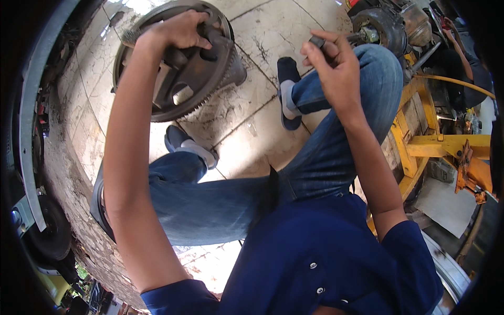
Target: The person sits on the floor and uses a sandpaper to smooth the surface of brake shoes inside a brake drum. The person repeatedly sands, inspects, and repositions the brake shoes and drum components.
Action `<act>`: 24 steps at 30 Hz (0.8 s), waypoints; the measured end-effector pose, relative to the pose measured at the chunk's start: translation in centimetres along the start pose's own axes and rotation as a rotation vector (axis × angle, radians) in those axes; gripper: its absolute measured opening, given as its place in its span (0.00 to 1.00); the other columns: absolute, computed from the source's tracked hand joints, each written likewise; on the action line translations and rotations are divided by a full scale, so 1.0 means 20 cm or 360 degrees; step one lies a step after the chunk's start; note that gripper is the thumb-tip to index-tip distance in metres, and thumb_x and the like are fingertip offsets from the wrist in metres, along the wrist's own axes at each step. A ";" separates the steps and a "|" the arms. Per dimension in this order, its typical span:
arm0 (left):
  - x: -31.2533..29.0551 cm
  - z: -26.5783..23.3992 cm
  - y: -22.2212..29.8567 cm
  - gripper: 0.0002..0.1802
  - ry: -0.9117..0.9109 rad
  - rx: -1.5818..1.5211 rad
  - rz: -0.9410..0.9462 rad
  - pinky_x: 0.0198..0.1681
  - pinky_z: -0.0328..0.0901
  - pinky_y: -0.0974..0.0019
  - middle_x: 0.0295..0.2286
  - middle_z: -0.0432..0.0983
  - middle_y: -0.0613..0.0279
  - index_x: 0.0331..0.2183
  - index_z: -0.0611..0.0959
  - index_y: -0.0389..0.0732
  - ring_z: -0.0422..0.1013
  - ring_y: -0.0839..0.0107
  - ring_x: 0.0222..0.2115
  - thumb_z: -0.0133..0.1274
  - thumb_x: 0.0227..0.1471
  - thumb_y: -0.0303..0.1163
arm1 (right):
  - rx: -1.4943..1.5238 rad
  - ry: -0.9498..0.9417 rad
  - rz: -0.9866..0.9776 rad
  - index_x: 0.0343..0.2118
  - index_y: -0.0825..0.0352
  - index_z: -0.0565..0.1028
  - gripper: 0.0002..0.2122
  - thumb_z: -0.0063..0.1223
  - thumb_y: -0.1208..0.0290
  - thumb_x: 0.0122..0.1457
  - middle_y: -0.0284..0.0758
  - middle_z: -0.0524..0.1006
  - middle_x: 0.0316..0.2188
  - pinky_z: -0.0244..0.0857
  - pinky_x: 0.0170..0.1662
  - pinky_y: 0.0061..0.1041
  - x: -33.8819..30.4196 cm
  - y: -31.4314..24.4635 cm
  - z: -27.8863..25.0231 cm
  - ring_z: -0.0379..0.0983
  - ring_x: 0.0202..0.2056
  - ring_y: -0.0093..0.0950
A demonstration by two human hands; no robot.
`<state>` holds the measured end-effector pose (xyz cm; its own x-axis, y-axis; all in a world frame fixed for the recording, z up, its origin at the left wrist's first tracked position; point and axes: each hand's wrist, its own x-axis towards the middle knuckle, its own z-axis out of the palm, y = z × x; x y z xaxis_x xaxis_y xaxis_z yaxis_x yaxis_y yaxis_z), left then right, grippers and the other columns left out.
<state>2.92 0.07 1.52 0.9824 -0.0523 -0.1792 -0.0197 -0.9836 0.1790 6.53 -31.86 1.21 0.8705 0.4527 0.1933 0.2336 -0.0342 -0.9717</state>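
Observation:
A large dark metal flywheel [202,86] with a toothed rim and wide openings lies tilted on the tiled floor at the upper left. My left hand [181,30] reaches over it, its thumb and fingers curled around the part near the hub; the fingertips are partly hidden there. Above my bent right knee, my right hand [336,63] pinches a small dark metal piece [316,41] between thumb and fingers. That piece is too small to tell its exact kind. Beside my left wrist, a rough round end [129,38] sticks out past the wheel.
Dirty, cracked tiles [252,131] surround my feet. Past my right knee lie a dark round machine part [386,34] and a yellow metal frame [420,147]. Another person's arm [461,50] shows at the far right. A grey metal rail [27,115] curves along the left side.

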 end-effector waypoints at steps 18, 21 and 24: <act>-0.73 -0.22 0.35 0.35 0.0764 -0.2649 -0.0267 0.52 0.69 0.56 0.50 0.70 0.48 0.58 0.64 0.36 0.73 0.55 0.49 0.35 0.65 0.56 | 0.0643 -0.0676 -0.0039 0.50 0.68 0.73 0.18 0.61 0.81 0.55 0.33 0.74 0.46 0.71 0.49 0.20 0.10 -0.15 0.64 0.74 0.43 0.19; -0.74 -0.19 0.35 0.36 0.0789 -0.2759 -0.0233 0.54 0.67 0.56 0.53 0.66 0.47 0.59 0.63 0.35 0.70 0.56 0.51 0.36 0.64 0.56 | 0.0632 -0.0788 0.0220 0.49 0.70 0.73 0.18 0.61 0.82 0.55 0.32 0.74 0.45 0.71 0.48 0.17 0.13 -0.17 0.62 0.74 0.41 0.16; -0.72 -0.17 0.35 0.36 0.0693 -0.2909 -0.0115 0.55 0.66 0.56 0.56 0.62 0.46 0.61 0.60 0.35 0.68 0.57 0.53 0.37 0.64 0.54 | 0.0829 -0.0883 0.0460 0.50 0.70 0.71 0.18 0.59 0.83 0.56 0.33 0.73 0.43 0.70 0.47 0.16 0.15 -0.16 0.62 0.73 0.40 0.16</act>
<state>-10.78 -5.48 8.63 0.9503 0.3057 -0.0592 -0.0739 0.4058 0.9110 3.03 -19.44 3.15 0.4920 0.8698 -0.0375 -0.3183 0.1397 -0.9376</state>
